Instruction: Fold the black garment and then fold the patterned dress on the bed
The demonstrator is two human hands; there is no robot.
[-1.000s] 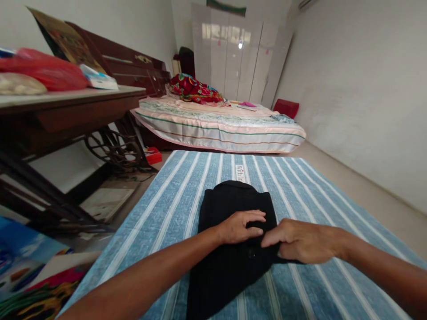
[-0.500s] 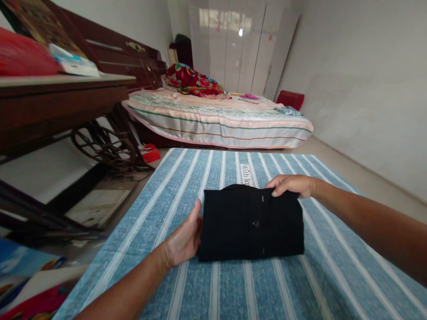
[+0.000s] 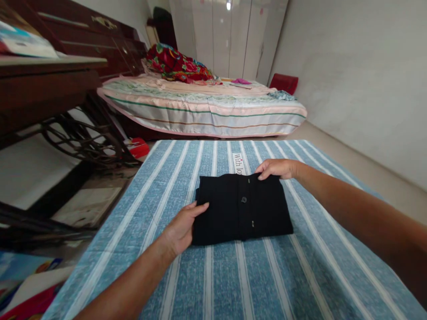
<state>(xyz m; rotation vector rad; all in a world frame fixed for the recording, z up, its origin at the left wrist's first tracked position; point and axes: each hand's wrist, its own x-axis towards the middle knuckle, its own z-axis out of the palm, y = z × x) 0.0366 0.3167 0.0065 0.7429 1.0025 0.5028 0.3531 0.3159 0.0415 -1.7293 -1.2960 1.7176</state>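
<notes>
A black shirt (image 3: 220, 213), folded into a neat rectangle with a button and buttonholes down its placket, lies on a blue-and-white striped cloth (image 3: 160, 284). My left hand (image 3: 183, 226) grips its left edge, thumb on top and fingers tucked out of sight beneath or behind. At the far edge, toward the right corner, my right hand (image 3: 274, 169) pinches the fabric between thumb and fingers.
Beyond the striped surface stands a bed (image 3: 213, 115) with a red floral quilt (image 3: 180, 64). An old treadle table (image 3: 50, 84) is on the left. A red object (image 3: 283, 83) sits by the right wall, and wardrobe doors (image 3: 223, 40) close off the back.
My left thumb has moved from beside the shirt onto its top. The view has shifted, and the shirt now lies slightly turned, with my right hand still at its far edge.
</notes>
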